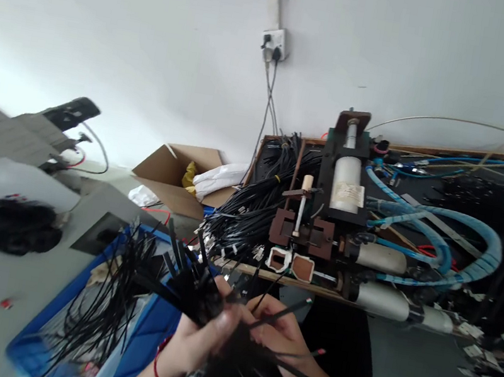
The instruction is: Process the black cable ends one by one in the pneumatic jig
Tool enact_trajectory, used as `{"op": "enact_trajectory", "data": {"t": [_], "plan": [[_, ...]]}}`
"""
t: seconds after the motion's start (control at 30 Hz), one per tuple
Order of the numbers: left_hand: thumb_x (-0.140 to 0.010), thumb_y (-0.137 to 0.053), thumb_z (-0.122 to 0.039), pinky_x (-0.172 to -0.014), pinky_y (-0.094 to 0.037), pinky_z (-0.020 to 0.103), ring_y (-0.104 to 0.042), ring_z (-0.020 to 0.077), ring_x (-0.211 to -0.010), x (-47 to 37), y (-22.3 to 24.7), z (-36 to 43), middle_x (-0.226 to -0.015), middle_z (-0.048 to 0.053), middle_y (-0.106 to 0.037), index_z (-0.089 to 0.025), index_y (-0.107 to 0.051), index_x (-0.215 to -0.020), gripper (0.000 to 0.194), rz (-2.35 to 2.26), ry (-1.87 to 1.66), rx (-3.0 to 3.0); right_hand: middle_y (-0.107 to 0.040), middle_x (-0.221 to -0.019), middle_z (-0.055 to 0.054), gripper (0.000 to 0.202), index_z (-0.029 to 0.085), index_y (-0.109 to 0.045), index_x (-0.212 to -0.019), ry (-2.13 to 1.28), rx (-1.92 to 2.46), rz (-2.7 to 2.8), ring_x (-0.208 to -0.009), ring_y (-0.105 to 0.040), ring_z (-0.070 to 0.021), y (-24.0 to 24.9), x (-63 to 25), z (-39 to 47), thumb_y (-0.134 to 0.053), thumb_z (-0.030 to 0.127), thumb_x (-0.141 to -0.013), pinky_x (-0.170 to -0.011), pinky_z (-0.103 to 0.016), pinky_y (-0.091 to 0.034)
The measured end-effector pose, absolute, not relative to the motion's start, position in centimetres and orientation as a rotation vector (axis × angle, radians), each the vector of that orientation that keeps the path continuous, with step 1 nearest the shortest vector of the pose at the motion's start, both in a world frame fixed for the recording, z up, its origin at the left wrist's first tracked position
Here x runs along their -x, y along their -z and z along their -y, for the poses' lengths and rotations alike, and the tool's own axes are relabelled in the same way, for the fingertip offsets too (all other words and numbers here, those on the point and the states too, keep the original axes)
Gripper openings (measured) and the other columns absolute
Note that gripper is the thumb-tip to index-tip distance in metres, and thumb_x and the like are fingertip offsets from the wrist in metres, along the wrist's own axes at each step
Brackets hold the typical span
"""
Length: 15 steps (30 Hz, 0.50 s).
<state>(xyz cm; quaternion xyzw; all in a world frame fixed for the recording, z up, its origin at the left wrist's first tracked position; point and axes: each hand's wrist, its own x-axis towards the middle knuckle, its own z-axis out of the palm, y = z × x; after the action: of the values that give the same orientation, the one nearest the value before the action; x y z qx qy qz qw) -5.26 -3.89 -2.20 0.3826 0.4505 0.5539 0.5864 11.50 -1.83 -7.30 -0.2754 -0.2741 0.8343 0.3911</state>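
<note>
A thick bundle of black cables (196,297) is gripped in my left hand (203,340), its ends fanning out on both sides of the fist. My right hand (281,333) is beside it, fingers curled in at the bundle's lower right part. Thin black strands with reddish and pale tips pass by the right fingers; which of them those fingers hold is blurred. Just beyond both hands sits a bench machine with white-rimmed brown clamp blocks (302,268) at its front edge.
Air cylinders (382,300) and blue hoses (487,245) fill the bench's right side. More black cables (248,213) lie left of the machine. A blue crate (30,338) with cables stands at lower left, a cardboard box (160,193) behind it. White-tagged cables (492,360) hang at far right.
</note>
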Motion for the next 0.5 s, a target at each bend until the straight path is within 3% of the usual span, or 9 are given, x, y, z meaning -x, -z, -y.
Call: {"op": "enact_trajectory", "data": {"t": [0.13,0.2,0.27,0.33,0.5], "plan": [[-0.092,-0.081,-0.045,-0.043,-0.048,0.026,-0.033,0.0083,-0.04,8.4,-0.5,3.9,-0.053,-0.009,-0.042,-0.025,-0.054,-0.076,0.037,-1.116,-1.503,-1.025,-0.078,-0.102,-0.007,0.025,0.021,-0.083,-0.104,-1.999,0.469,1.091,-0.088,-0.069,-0.0194,6.4,-8.0,1.5,-0.086,0.041,-0.09,-0.081,-0.029,-0.053],[-0.089,-0.084,-0.046,-0.037,-0.045,0.025,-0.032,0.008,-0.037,10.5,-2.0,4.0,-0.051,-0.01,-0.04,-0.024,-0.053,-0.071,0.042,-1.159,-1.581,-1.087,-0.079,-0.106,-0.008,0.025,0.02,-0.082,-0.113,-1.946,0.336,1.228,-0.091,-0.072,-0.0207,5.8,-5.0,0.9,-0.077,0.039,-0.097,-0.084,-0.031,-0.055],[-0.089,-0.085,-0.043,-0.038,-0.047,0.024,-0.035,0.008,-0.036,12.7,-3.7,4.2,-0.049,-0.01,-0.041,-0.023,-0.054,-0.069,0.042,-1.222,-1.645,-1.15,-0.08,-0.104,-0.007,0.024,0.02,-0.082,-0.112,-1.951,0.241,1.251,-0.097,-0.073,-0.0224,4.8,-1.8,0.3,-0.078,0.035,-0.095,-0.09,-0.034,-0.056],[-0.087,-0.088,-0.04,-0.038,-0.049,0.024,-0.037,0.0081,-0.037,14.8,-5.9,4.6,-0.048,-0.01,-0.043,-0.022,-0.057,-0.067,0.041,-1.283,-1.688,-1.216,-0.081,-0.099,-0.005,0.023,0.02,-0.082,-0.107,-2.011,0.172,1.209,-0.093,-0.073,-0.0219,3.5,1.2,-0.2,-0.082,0.033,-0.088,-0.09,-0.035,-0.057],[-0.084,-0.091,-0.037,-0.042,-0.055,0.03,-0.039,0.0101,-0.039,16.8,-12.2,6.1,-0.048,-0.008,-0.044,-0.021,-0.063,-0.067,0.036,-1.384,-1.689,-1.357,-0.082,-0.102,-0.005,0.028,0.023,-0.082,-0.114,-2.086,-0.016,1.174,-0.083,-0.072,-0.0205,-0.1,4.3,-0.2,-0.08,0.038,-0.09,-0.077,-0.034,-0.06]]}}
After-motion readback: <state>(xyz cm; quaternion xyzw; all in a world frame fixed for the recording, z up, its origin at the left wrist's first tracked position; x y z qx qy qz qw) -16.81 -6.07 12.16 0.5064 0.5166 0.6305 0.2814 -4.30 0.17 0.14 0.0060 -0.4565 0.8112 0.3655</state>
